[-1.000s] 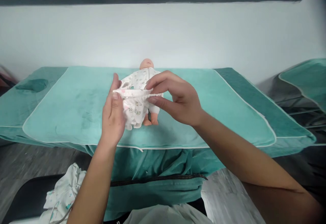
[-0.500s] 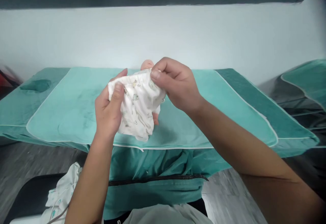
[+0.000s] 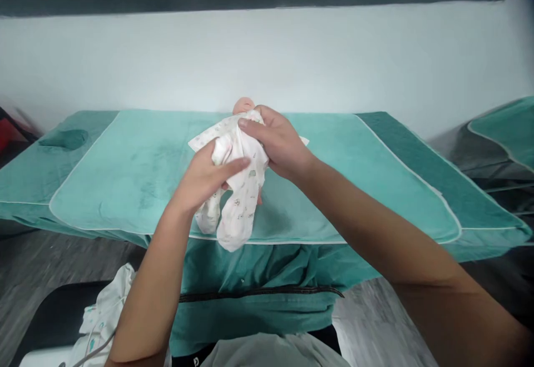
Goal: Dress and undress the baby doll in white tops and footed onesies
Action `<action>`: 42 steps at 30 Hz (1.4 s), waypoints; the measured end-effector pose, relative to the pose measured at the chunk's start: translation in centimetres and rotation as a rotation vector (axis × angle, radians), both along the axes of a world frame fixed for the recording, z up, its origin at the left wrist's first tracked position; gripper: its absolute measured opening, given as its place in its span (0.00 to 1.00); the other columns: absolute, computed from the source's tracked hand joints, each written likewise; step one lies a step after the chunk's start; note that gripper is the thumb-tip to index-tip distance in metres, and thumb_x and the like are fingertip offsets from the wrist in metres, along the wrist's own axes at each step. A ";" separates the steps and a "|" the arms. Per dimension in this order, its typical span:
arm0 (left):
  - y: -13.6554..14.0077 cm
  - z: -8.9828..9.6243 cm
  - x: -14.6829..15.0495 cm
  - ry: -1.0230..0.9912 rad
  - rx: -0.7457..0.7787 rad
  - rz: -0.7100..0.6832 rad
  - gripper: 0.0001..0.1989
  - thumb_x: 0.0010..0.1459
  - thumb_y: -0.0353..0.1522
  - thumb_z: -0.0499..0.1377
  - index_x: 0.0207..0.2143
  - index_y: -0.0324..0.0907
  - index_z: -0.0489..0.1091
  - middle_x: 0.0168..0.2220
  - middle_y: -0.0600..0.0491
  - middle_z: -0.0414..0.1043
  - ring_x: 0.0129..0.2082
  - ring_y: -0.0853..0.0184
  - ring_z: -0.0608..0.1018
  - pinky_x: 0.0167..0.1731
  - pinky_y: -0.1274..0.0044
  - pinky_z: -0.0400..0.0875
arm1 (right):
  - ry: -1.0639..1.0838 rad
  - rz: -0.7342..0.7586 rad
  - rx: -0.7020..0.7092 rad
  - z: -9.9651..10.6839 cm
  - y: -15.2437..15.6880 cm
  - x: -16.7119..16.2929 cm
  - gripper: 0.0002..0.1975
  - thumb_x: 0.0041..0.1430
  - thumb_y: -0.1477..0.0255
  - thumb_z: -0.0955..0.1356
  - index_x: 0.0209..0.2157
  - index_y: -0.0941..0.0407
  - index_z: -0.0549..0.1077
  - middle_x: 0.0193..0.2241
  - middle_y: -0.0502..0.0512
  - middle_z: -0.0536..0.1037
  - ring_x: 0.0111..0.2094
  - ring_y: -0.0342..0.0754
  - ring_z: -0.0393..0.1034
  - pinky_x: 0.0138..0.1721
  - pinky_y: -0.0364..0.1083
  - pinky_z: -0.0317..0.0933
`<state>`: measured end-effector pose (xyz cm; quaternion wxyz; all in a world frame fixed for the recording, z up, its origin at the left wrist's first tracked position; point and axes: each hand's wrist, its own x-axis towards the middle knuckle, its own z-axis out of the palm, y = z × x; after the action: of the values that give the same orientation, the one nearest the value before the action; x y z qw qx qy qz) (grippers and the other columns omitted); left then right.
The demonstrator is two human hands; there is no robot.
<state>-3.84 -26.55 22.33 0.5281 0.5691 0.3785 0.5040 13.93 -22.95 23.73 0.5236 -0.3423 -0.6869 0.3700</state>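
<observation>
A pair of small white baby pants (image 3: 240, 206) with printed figures hangs from my hands, both legs drooping toward the table's front edge. My right hand (image 3: 280, 140) pinches the gathered upper part. Lower down, my left hand (image 3: 206, 175) grips the fabric at the left side, thumb laid across the front. Behind the pants lies a baby doll; its head (image 3: 243, 104) shows at the far side, and most of its body is hidden. White printed cloth (image 3: 204, 135), seemingly the doll's top, spreads out to the left behind my hands.
A teal cover (image 3: 125, 178) with white piping lies over the long table, which has a face hole (image 3: 64, 139) at left. White printed cloth (image 3: 106, 306) and a cable rest on a black chair (image 3: 54, 311) at lower left. A white wall stands behind.
The pants were stretched flat between my hands; now they are bunched, with the legs hanging apart. My left hand moved right and slightly down, closer to my right hand.
</observation>
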 end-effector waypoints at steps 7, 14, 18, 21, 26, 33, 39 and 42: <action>1.8 -2.5 0.2 -0.150 0.080 0.220 0.13 0.55 0.37 0.70 0.41 0.43 0.75 0.38 0.55 0.80 0.42 0.63 0.82 0.45 0.75 0.77 | -0.300 0.334 -0.337 -2.1 -0.9 1.6 0.20 0.55 0.51 0.76 0.36 0.54 0.78 0.32 0.50 0.80 0.34 0.48 0.75 0.33 0.45 0.69; 1.2 -3.8 1.3 -0.235 -0.255 -0.043 0.26 0.58 0.50 0.67 0.49 0.40 0.77 0.44 0.45 0.84 0.51 0.51 0.83 0.52 0.64 0.78 | 0.042 0.122 -0.322 -2.3 -0.6 1.5 0.22 0.57 0.49 0.75 0.38 0.53 0.79 0.35 0.52 0.83 0.38 0.50 0.79 0.41 0.48 0.72; 0.3 -4.6 0.6 -0.096 -0.281 -0.314 0.28 0.53 0.50 0.72 0.48 0.39 0.79 0.46 0.44 0.84 0.52 0.47 0.83 0.52 0.62 0.78 | 0.210 0.104 -0.397 -2.6 -0.2 1.4 0.24 0.59 0.45 0.73 0.38 0.53 0.77 0.34 0.52 0.82 0.37 0.50 0.78 0.40 0.49 0.73; 0.5 -5.0 0.1 -0.117 -0.267 -0.277 0.25 0.50 0.40 0.75 0.49 0.40 0.80 0.47 0.45 0.84 0.49 0.49 0.84 0.50 0.65 0.79 | 0.253 0.129 -0.460 -3.3 -0.5 1.5 0.25 0.58 0.45 0.73 0.39 0.53 0.77 0.32 0.52 0.82 0.34 0.50 0.78 0.36 0.48 0.73; 1.9 -5.7 0.4 -0.352 -0.138 0.063 0.24 0.48 0.34 0.73 0.49 0.41 0.77 0.46 0.49 0.84 0.49 0.54 0.84 0.51 0.68 0.78 | -0.002 0.341 -0.571 -4.9 -1.6 2.1 0.24 0.56 0.47 0.74 0.36 0.55 0.80 0.24 0.52 0.80 0.22 0.48 0.73 0.23 0.47 0.68; 1.0 -7.3 0.9 -0.217 -0.334 0.075 0.23 0.53 0.43 0.71 0.48 0.42 0.79 0.41 0.50 0.84 0.44 0.54 0.85 0.46 0.67 0.79 | -0.074 0.355 -0.566 -5.6 -1.3 2.7 0.19 0.51 0.54 0.79 0.33 0.55 0.82 0.27 0.52 0.82 0.31 0.51 0.78 0.31 0.48 0.73; -0.1 -7.1 0.7 -0.185 -0.443 -0.255 0.25 0.54 0.45 0.72 0.49 0.40 0.80 0.43 0.47 0.85 0.45 0.53 0.84 0.45 0.68 0.78 | 0.320 0.188 -0.623 -6.9 -0.5 2.2 0.23 0.58 0.48 0.74 0.40 0.54 0.79 0.33 0.54 0.84 0.35 0.51 0.80 0.37 0.48 0.74; -0.3 -7.6 0.6 -0.255 -0.455 -0.290 0.25 0.53 0.43 0.73 0.50 0.40 0.80 0.45 0.45 0.84 0.44 0.54 0.85 0.46 0.69 0.77 | 0.352 0.202 -0.649 -7.7 -1.0 1.9 0.26 0.61 0.46 0.71 0.46 0.54 0.80 0.36 0.57 0.85 0.40 0.54 0.80 0.42 0.51 0.75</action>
<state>-3.26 -26.85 14.75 0.7519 0.4162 0.3270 0.3930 15.83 -23.91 16.02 0.4588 -0.3522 -0.4637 0.6712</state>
